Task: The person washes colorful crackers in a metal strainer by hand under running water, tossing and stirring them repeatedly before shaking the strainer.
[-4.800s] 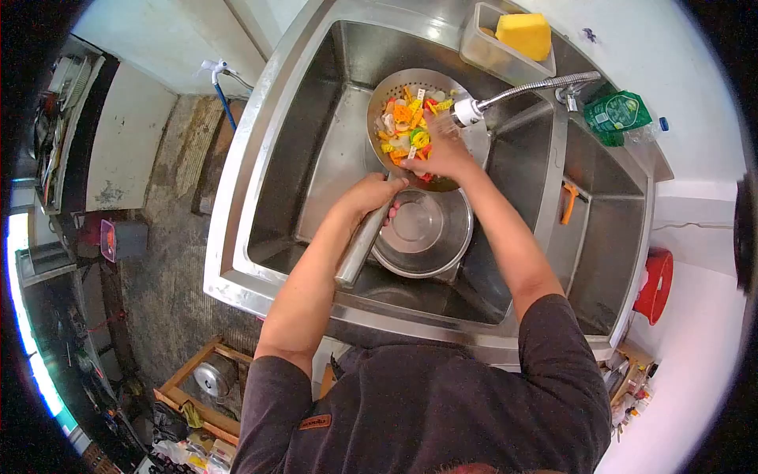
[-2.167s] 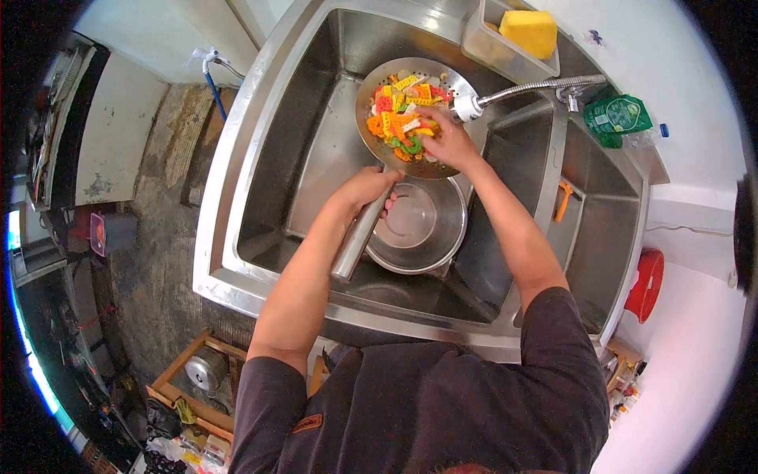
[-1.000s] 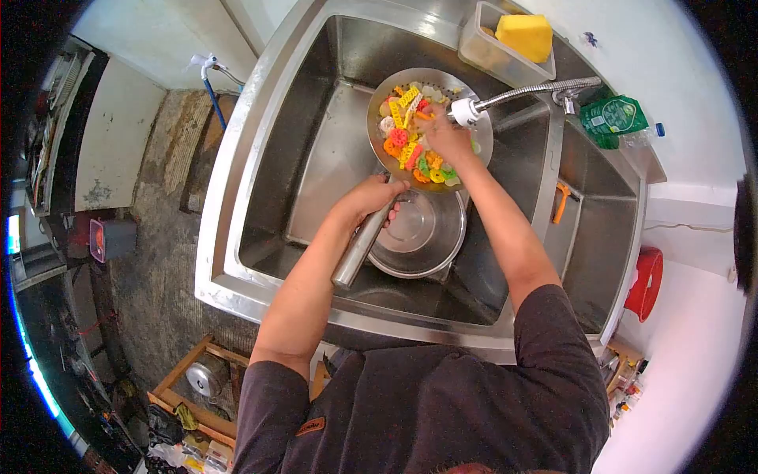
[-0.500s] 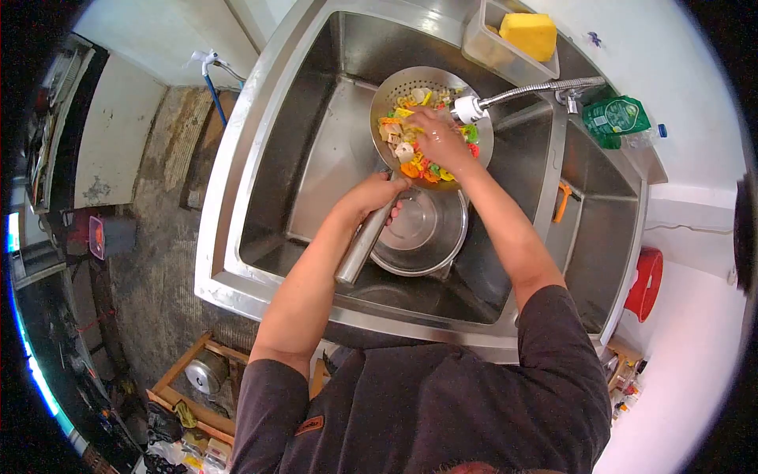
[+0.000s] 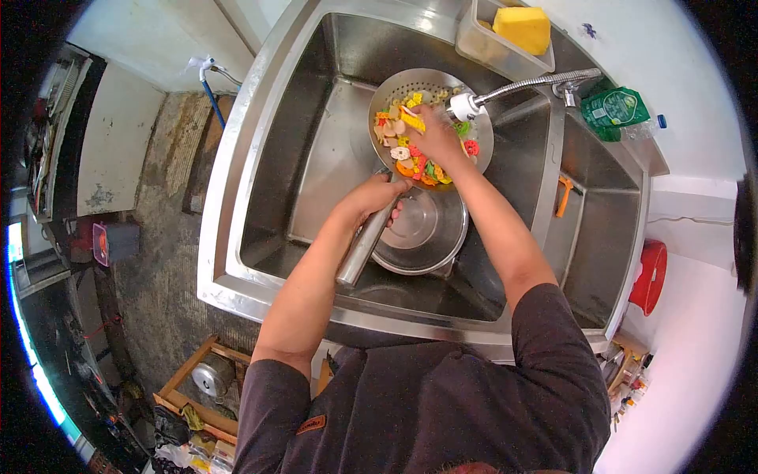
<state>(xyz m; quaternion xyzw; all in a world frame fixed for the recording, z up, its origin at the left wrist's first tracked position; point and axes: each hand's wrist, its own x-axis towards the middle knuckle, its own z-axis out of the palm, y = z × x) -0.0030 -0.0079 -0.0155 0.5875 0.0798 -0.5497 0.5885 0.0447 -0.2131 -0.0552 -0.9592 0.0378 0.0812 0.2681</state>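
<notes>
My left hand (image 5: 377, 197) is closed round the metal handle (image 5: 361, 251) of a round perforated strainer (image 5: 482, 95), near where handle and bowl meet. The strainer holds food pieces (image 5: 427, 171) in yellow, orange, red, green and pale tones, some ruffled or wheel-shaped. My right hand (image 5: 439, 141) is in the strainer among them, fingers curled against a yellow food piece (image 5: 413, 122). The white tap head (image 5: 463, 107) hangs right over the strainer, close to my right hand. Below the strainer, a round metal pot (image 5: 422, 237) stands in the sink, partly covered by it.
The steel sink (image 5: 316, 197) surrounds the work, with a second basin at right holding an orange-handled tool (image 5: 563, 197). Behind are a plastic tub (image 5: 485, 55) with a yellow sponge (image 5: 523, 30), a flexible tap hose (image 5: 537, 83) and a green soap pouch (image 5: 614, 109).
My right hand has shifted slightly within the strainer, and a yellow piece now shows at its fingers. The left hand stays on the handle. The view has moved a little.
</notes>
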